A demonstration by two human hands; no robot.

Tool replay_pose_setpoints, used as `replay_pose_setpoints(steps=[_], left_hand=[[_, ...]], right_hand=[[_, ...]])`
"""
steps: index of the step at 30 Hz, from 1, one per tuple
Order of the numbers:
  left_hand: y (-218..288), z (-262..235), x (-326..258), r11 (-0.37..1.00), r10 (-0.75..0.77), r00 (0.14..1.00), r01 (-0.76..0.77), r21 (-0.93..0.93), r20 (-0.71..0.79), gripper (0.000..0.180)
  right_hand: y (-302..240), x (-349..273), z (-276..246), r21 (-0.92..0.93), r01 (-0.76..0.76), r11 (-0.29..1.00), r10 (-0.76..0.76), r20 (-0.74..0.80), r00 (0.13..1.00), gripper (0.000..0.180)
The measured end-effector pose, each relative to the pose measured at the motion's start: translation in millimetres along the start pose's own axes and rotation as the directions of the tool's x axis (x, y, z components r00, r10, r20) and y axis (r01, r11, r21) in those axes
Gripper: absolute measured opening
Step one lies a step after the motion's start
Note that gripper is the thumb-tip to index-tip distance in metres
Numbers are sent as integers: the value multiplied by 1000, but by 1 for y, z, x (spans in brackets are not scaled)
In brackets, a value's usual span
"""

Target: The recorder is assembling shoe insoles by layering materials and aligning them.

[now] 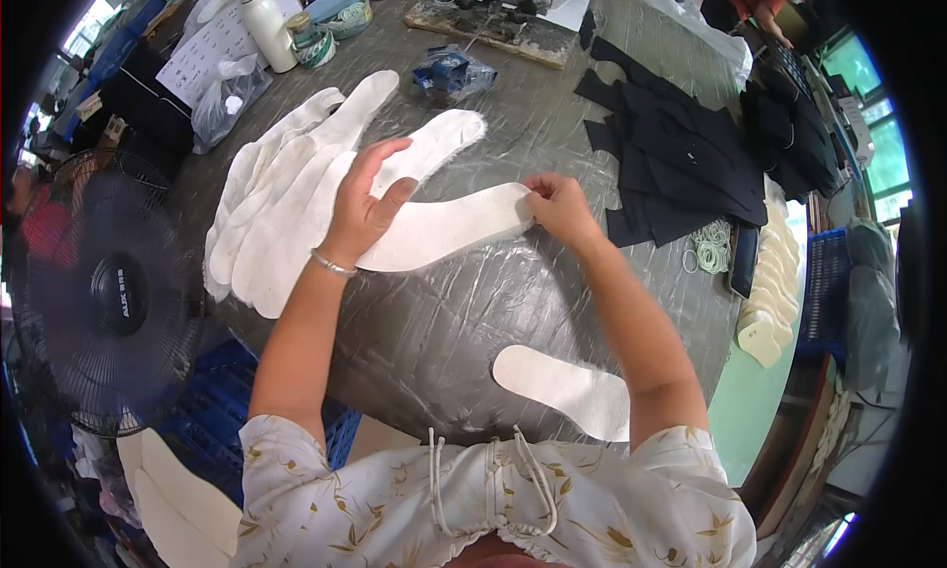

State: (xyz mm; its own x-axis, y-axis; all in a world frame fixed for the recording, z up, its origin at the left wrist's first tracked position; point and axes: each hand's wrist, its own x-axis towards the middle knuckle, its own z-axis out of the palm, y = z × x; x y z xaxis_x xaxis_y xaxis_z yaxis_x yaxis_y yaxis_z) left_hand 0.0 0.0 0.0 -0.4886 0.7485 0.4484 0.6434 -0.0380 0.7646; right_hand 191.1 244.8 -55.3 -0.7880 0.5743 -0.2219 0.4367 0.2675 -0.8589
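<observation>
Nearest, a lone white felt insole [567, 388]; left hand [363, 208] flat on stacked insoles [286, 203], right hand [559, 206] fingers pinching one's tip.

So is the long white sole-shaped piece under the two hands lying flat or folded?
Flat. The long white sole-shaped piece lies spread on the table; the left hand presses it, the right hand pinches its end.

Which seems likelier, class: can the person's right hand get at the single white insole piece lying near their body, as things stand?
Probably yes. The right hand pinches the end of a long white insole piece, but the single white insole piece lies uncovered beside that forearm, with only bare table between.
</observation>
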Motion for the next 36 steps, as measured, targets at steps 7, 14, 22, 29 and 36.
replay_pose_setpoints(steps=[7,14,22,29,36], left_hand=[[13,-33,-92,933,-59,993,92,348,-106,28],[38,-5,-140,902,8,999,11,431,-42,31],[64,0,-187,914,40,985,33,404,-170,37],[113,-34,-301,782,-266,782,518,348,-564,17],[191,-61,-415,602,-69,701,597,531,-710,31]], right_hand=[[-20,1,-21,-49,57,997,-50,131,990,42],[14,18,1,215,46,976,-35,-58,998,33],[-33,-83,-30,-149,170,974,-199,-209,957,21],[-77,-198,67,-273,586,763,-478,374,795,22],[-82,-294,170,0,724,690,-539,668,514,60]])
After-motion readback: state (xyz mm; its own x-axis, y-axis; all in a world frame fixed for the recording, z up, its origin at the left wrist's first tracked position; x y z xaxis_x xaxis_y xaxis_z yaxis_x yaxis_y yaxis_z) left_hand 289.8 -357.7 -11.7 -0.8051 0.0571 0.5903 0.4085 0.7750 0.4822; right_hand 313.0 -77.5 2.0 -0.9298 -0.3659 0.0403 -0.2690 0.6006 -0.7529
